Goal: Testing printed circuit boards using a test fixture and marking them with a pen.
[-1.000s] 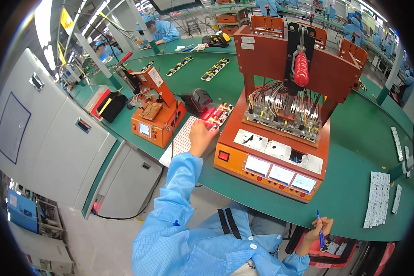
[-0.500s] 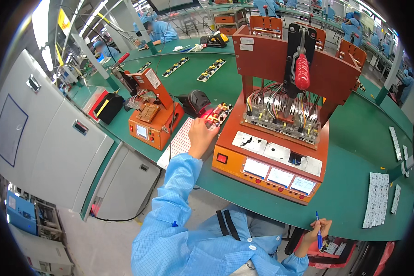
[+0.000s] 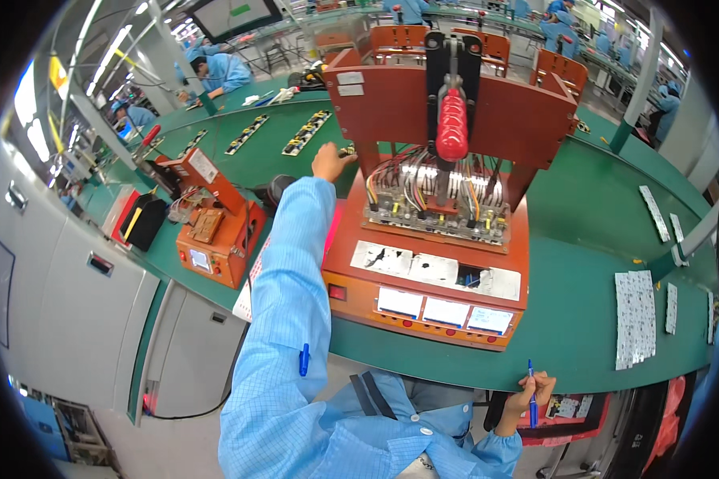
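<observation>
My left hand [image 3: 331,162] is stretched far forward, beside the left upright of the big orange-red test fixture [image 3: 427,307]. Its fingers are closed on a circuit board [image 3: 348,150], of which only a small end shows; the rest is hidden behind the fixture. Pinched in my right hand [image 3: 538,389], at the table's front edge, is a blue pen [image 3: 533,409] held nearly upright. The fixture's red lever handle [image 3: 452,124] stands in the middle of its frame, above bundled wires and a clear plate.
A smaller orange fixture [image 3: 220,239] stands left, beside a black scanner [image 3: 280,188] partly behind my sleeve. Populated boards [image 3: 306,133] lie on the green table further back. White board panels [image 3: 635,319] lie at right. A red bin [image 3: 571,419] sits below the table edge.
My left hand has moved forward with the board, away from the scanner's red light to beside the fixture's upright. The view has shifted right. My right hand still holds the pen.
</observation>
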The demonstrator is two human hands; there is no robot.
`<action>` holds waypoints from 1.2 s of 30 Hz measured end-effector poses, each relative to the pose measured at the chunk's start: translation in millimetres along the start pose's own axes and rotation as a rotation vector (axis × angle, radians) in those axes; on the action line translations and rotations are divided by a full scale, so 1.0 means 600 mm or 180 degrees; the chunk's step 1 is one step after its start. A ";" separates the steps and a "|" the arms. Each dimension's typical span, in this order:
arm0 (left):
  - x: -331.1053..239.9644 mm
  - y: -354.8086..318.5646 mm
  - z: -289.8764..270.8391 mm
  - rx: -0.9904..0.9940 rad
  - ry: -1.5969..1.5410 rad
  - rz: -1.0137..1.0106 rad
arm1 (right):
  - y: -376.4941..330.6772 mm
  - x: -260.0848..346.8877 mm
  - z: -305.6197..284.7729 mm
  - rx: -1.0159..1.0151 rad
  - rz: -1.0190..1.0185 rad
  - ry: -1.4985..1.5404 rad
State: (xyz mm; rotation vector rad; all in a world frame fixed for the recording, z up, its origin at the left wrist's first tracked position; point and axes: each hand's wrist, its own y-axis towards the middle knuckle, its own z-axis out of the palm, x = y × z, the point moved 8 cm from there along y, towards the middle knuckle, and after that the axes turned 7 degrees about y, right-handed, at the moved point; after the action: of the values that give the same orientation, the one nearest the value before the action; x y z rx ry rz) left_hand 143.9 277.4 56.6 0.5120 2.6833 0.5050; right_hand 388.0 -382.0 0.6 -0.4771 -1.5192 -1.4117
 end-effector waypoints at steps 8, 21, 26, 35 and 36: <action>0.069 0.124 0.072 -0.0090 -0.1595 -0.0950 | 0.008 -0.002 0.009 0.0101 -0.0093 -0.0007; -0.454 -0.297 -0.566 -0.0785 -0.1976 0.3443 | 0.052 0.087 0.134 0.0744 -0.0384 -0.0929; -0.456 -0.308 -0.510 -0.0921 -0.2737 0.3343 | 0.074 0.124 0.222 0.1068 -0.1017 -0.0938; -0.459 -0.313 -0.498 -0.0674 -0.3382 0.3001 | 0.053 0.074 0.235 0.1207 -0.1564 -0.1682; -0.458 -0.311 -0.495 -0.0673 -0.3383 0.3009 | 0.053 0.074 0.235 0.1204 -0.1541 -0.1687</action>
State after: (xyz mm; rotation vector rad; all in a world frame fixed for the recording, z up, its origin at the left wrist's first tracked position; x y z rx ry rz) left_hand 209.0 -78.6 316.0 1.4680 1.2630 0.5150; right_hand 339.9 -259.1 74.8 -0.2631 -2.4000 -1.3582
